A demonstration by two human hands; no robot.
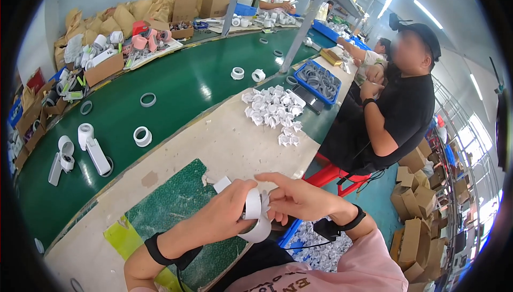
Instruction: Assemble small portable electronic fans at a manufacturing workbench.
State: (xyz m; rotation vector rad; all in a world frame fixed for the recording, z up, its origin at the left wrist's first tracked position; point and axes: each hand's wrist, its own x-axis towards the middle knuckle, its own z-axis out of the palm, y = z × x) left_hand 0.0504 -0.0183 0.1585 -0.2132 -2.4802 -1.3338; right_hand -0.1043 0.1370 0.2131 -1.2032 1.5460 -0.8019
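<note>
My left hand (pixel 216 214) is wrapped round a white plastic housing (pixel 258 231) with a round ring-shaped head, held above the table edge close to my body. A white end of it, possibly its handle, sticks out beyond my left fingers. At the ring's right side, my right hand (pixel 304 198) pinches a small white plastic piece (pixel 265 203) with thin points, pressed against the housing. My fingers partly hide that piece. Below my left forearm lies a worn green mat (pixel 173 201). A heap of similar small white pieces (pixel 272 110) sits farther up the table.
A green conveyor belt (pixel 181 86) runs along the left, carrying loose rings and white handheld devices (pixel 96 153). A blue tray (pixel 334 97) of grey rings stands beyond the heap. White pieces fill a bin (pixel 320 246) by my lap. A person in black (pixel 406 94) is at the right.
</note>
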